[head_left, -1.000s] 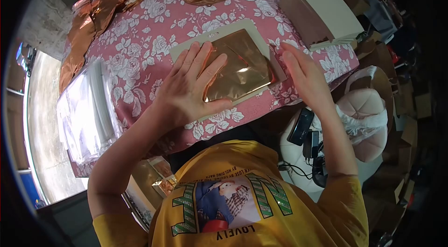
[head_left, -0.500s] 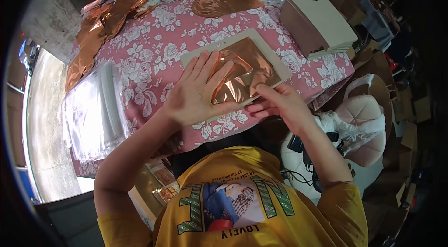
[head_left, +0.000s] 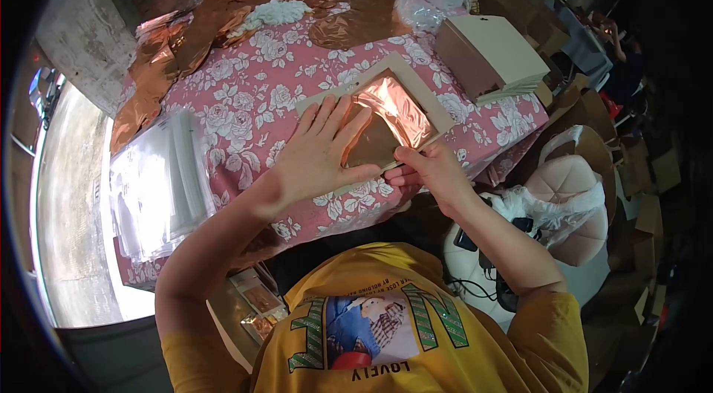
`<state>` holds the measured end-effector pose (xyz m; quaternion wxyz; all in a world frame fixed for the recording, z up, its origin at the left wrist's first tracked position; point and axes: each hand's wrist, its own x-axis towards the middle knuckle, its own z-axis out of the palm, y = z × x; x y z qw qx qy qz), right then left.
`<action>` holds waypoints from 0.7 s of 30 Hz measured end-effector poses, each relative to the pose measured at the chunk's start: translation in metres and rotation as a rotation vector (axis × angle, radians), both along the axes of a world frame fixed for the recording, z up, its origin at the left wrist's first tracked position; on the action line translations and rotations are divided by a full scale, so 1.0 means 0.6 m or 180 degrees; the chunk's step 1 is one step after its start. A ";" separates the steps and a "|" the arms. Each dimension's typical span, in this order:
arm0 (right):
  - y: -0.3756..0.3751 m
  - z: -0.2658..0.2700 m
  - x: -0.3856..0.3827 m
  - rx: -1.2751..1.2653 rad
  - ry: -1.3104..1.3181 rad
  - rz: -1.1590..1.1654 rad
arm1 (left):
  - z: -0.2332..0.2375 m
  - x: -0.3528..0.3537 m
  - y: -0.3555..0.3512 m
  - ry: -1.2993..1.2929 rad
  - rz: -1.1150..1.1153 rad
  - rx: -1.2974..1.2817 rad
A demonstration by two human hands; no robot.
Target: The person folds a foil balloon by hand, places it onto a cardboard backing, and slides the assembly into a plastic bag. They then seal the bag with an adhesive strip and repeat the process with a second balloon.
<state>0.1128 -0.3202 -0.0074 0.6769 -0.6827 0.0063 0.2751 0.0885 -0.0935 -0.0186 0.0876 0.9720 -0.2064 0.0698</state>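
Left hand (head_left: 318, 159) flat on foil (head_left: 401, 107); right hand (head_left: 432, 172) pinches card (head_left: 386, 67).

The foil sheet (head_left: 397, 114) is recorded as shiny copper, and the card (head_left: 369, 75) as cream. The tablecloth (head_left: 245, 96) is noted as pink, printed with white roses. The crumpled foil (head_left: 186, 36) is likewise recorded as copper. The shirt (head_left: 460, 341) is noted as yellow, with green striped lettering.

Mount: my only camera, worn on the head.
Facing: forward and down at the table (head_left: 245, 103).
Range: near; left hand (head_left: 319, 159), right hand (head_left: 434, 174) and card (head_left: 434, 112) sit mid-frame.
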 end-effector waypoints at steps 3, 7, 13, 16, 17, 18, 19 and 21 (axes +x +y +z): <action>0.000 0.001 -0.003 0.0126 -0.0035 -0.0095 | 0.001 0.003 -0.002 -0.0007 0.0023 0.0141; -0.015 -0.017 0.003 0.0026 -0.0180 -0.0099 | 0.018 0.000 -0.005 -0.0360 -0.0134 -0.0279; -0.025 0.013 -0.003 0.0321 -0.0158 -0.0475 | 0.048 -0.109 0.011 -0.0831 0.0496 -0.0713; -0.064 0.004 0.008 0.0401 -0.0164 -0.0506 | 0.020 -0.181 0.135 -0.1386 0.1620 -0.0279; -0.082 -0.005 0.017 0.0559 -0.0117 -0.0409 | 0.021 -0.207 0.179 -0.1434 0.2199 0.0171; -0.092 -0.010 0.023 0.0719 -0.0069 -0.0320 | 0.022 -0.238 0.210 -0.1840 0.2759 -0.0309; -0.087 -0.004 0.021 0.0738 -0.0053 -0.0418 | 0.031 -0.262 0.229 -0.1340 0.3460 0.0482; -0.085 -0.006 0.025 0.0761 -0.0062 -0.0472 | 0.011 -0.285 0.264 -0.1171 0.3739 0.0108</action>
